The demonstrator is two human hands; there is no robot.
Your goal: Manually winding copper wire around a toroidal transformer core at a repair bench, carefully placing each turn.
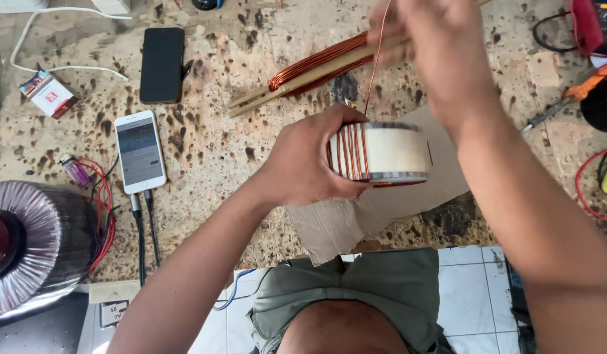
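Observation:
My left hand (pixel 310 160) grips a ring-shaped core (pixel 390 152) wrapped in white tape, with a few turns of copper wire at its left side. A thin copper wire (pixel 374 62) runs up from those turns to my right hand (pixel 434 46), which is raised above the core and blurred. That hand holds a long wooden shuttle (pixel 303 75) wound with copper wire, which slants down to the left over the table. A piece of brown cardboard (pixel 342 223) lies under the core.
A black phone (pixel 162 64) and a white phone (pixel 140 151) on a cable lie at the left. A large wound toroid (pixel 35 242) with red leads sits at the lower left. A small box (pixel 48 93), a lighter (pixel 75 172) and tools (pixel 572 95) lie around the stained worktop (pixel 211 144).

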